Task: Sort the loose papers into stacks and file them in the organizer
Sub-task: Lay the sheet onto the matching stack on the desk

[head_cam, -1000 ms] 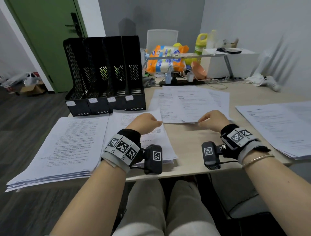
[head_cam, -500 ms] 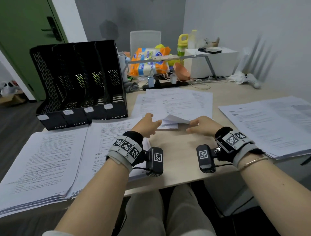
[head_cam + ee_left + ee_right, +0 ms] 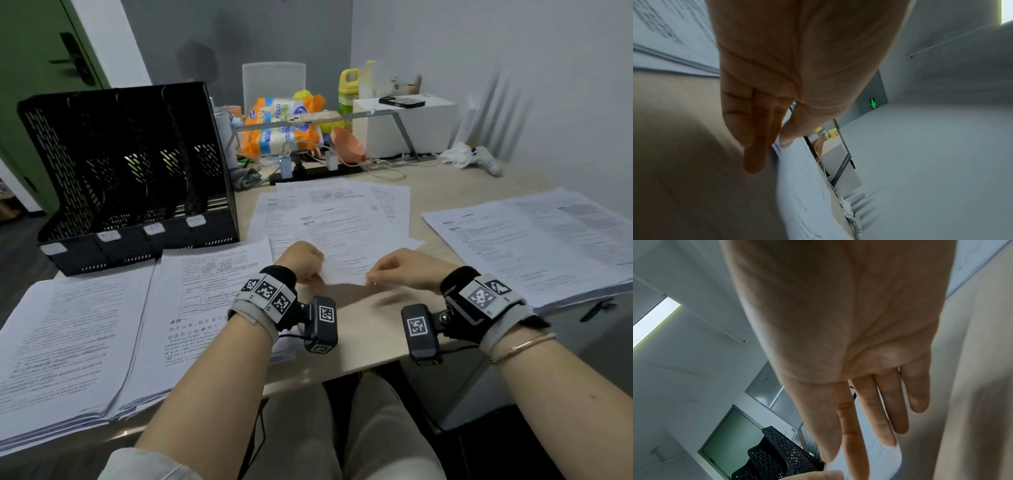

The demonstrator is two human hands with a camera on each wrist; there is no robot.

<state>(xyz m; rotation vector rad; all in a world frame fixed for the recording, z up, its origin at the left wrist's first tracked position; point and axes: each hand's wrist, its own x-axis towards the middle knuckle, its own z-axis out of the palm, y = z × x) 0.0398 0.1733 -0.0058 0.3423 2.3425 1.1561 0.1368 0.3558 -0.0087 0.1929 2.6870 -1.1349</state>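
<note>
On the table (image 3: 371, 329) in front of you, the black organizer (image 3: 130, 178) stands at the far left, its slots showing no papers. Two thick stacks (image 3: 78, 339) lie side by side at your near left, another stack (image 3: 534, 246) at your right, and the loose papers (image 3: 339, 219) fan out in the middle. Your left hand (image 3: 301, 262) pinches the near edge of the top sheet (image 3: 346, 263), thumb above and fingers (image 3: 754, 129) beneath. Your right hand (image 3: 406, 269) meets the same edge just beside it, fingers (image 3: 879, 408) nearly straight and close together; whether it grips the sheet, you cannot tell.
</note>
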